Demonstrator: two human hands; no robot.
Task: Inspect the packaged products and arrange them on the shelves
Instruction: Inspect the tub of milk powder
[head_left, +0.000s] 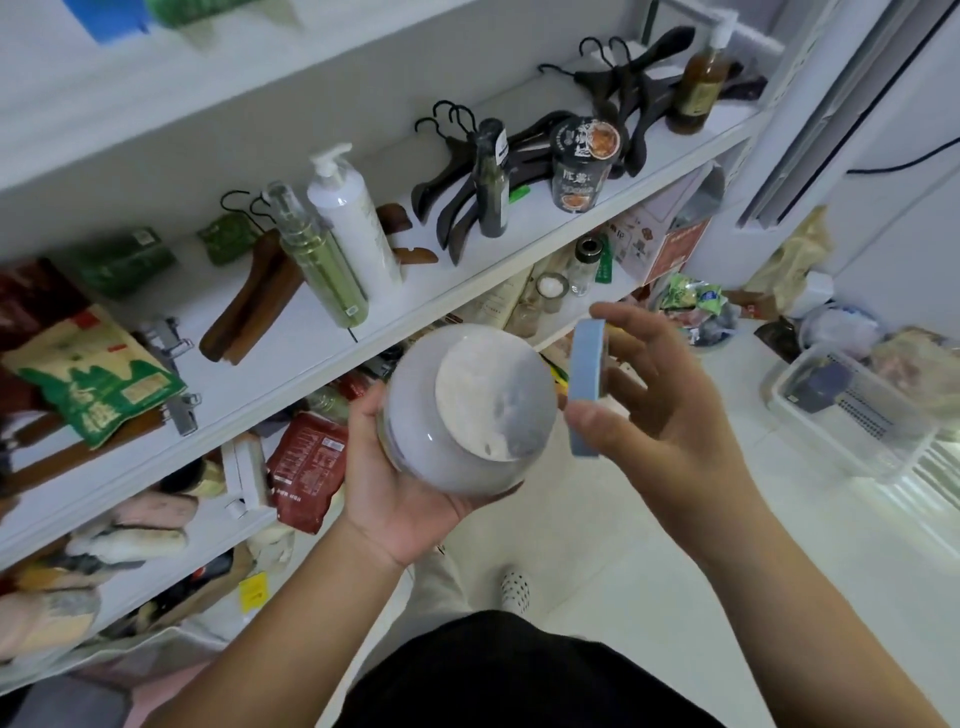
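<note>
My left hand (400, 488) cups a round translucent jar (467, 410) from below, fingers curled round its side; the jar's mouth is uncovered and shows a white powdery filling. Just to its right my right hand (654, 395) pinches a flat light-blue lid (587, 387) on edge, between thumb and fingers. Both are held in front of the white shelves (311, 358), at the height of the middle shelf's front edge.
The middle shelf carries a white pump bottle (353, 223), a green spray bottle (322, 260), wooden hangers (254, 296), a noodle cup (582, 166) and a green-and-tan bag (98, 374). Lower shelves hold packets. A clear plastic bin (852, 410) and bags lie on the floor at right.
</note>
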